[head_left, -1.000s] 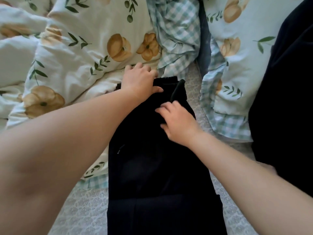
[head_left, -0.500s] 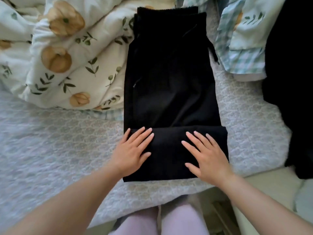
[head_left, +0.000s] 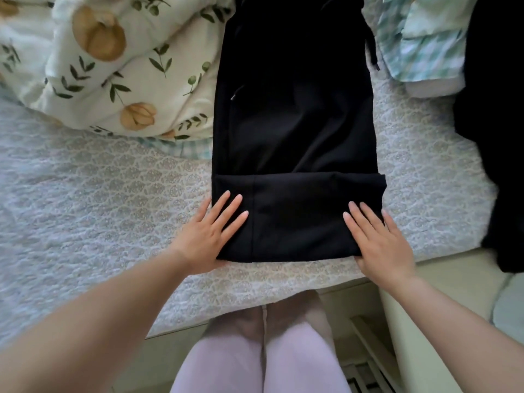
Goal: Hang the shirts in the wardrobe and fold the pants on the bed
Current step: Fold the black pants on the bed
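On bed [head_left: 85, 194], both hands flat on folded pants [head_left: 295, 123].

The bed [head_left: 85, 211] wears a pale, lace-patterned cover [head_left: 425, 171], its near edge crossing the lower view. A cream duvet [head_left: 136, 69] printed with yellow flowers and green leaves is bunched at upper left. Blue-green checked bedding [head_left: 425, 55] lies crumpled at upper right. A smooth cream panel [head_left: 459, 290] adjoins the bed at lower right. The light is soft and even.

Bare bedsheet [head_left: 93, 199] lies left of the pants [head_left: 295, 114]; quilt [head_left: 127, 66] crowds behind.
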Tool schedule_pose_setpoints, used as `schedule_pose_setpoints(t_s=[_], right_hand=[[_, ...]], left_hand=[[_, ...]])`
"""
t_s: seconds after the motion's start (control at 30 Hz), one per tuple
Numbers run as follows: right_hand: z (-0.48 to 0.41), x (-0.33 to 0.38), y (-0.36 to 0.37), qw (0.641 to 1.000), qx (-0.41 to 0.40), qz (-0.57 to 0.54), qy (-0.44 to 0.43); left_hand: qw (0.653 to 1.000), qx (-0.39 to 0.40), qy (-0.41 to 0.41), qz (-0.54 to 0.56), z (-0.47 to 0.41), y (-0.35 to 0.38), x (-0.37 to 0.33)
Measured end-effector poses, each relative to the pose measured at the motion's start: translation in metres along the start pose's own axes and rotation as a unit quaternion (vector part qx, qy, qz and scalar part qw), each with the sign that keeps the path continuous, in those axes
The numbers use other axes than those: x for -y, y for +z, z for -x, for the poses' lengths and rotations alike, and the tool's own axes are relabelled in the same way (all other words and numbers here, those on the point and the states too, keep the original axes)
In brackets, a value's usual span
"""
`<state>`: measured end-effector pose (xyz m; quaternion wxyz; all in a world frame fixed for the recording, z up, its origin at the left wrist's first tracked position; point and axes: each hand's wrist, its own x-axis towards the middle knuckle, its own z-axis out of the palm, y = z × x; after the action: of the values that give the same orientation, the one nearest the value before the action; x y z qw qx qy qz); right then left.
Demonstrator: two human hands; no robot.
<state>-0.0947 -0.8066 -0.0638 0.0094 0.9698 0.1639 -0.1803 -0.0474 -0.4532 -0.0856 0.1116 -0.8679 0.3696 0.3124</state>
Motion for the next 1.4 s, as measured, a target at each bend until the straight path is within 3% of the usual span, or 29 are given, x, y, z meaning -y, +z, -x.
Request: schedule_pose_setpoints(t_s=[0.13,0.23,0.37,0.57,0.63,0.7,0.77,0.83,0.97,1.1,1.17,1.27,1.4], right_hand=[[-0.004,-0.015,-0.01,0.996,-0.036,-0.057,-0.049],[-0.013,-0.02,-0.026,0.989,-0.016,-0.149,-0.017],[-0.03,-0.028,-0.053,0.973,0.107,-0.201,0.041],[-0.03,-0.019,-0.068,0.939,0.292,-0.177,0.028],[-0.031,-0.018,-0.068,0.906,0.351,-0.233,0.045],[-0.035,-0.022,-0.073,0.847,0.418,-0.315,0.093],[-0.043,-0.031,-0.081,0.794,0.476,-0.356,0.123],[-0.051,-0.042,-0.089,0.769,0.503,-0.373,0.132],[-0.069,-0.07,-0.098,0.736,0.44,-0.476,0.195],[-0.084,-0.081,-0.089,0.674,0.156,-0.658,0.297],[-0.089,-0.076,-0.078,0.651,0.064,-0.679,0.334],[-0.084,-0.06,-0.058,0.722,0.098,-0.596,0.338],[-0.075,-0.04,-0.04,0.787,0.028,-0.5,0.361]], left_hand=[[1.0,-0.005,-0.014,0.027,0.006,-0.007,-0.006],[0.991,-0.026,-0.017,0.128,0.003,-0.022,-0.006],[0.97,0.002,-0.026,0.242,-0.004,-0.059,0.009],[0.958,0.169,0.008,0.23,0.008,-0.079,0.0],[0.922,0.233,-0.017,0.308,0.01,-0.08,-0.005],[0.871,0.295,-0.053,0.389,0.009,-0.085,0.002],[0.807,0.351,-0.082,0.468,0.006,-0.091,0.013],[0.737,0.374,-0.109,0.552,0.001,-0.097,0.025],[0.646,0.315,-0.171,0.674,-0.01,-0.1,0.056],[0.557,0.118,-0.257,0.781,-0.024,-0.095,0.078],[0.565,0.072,-0.272,0.776,-0.027,-0.086,0.073],[0.615,0.05,-0.3,0.727,-0.029,-0.067,0.046],[0.654,-0.115,-0.377,0.646,-0.034,-0.051,0.011]])
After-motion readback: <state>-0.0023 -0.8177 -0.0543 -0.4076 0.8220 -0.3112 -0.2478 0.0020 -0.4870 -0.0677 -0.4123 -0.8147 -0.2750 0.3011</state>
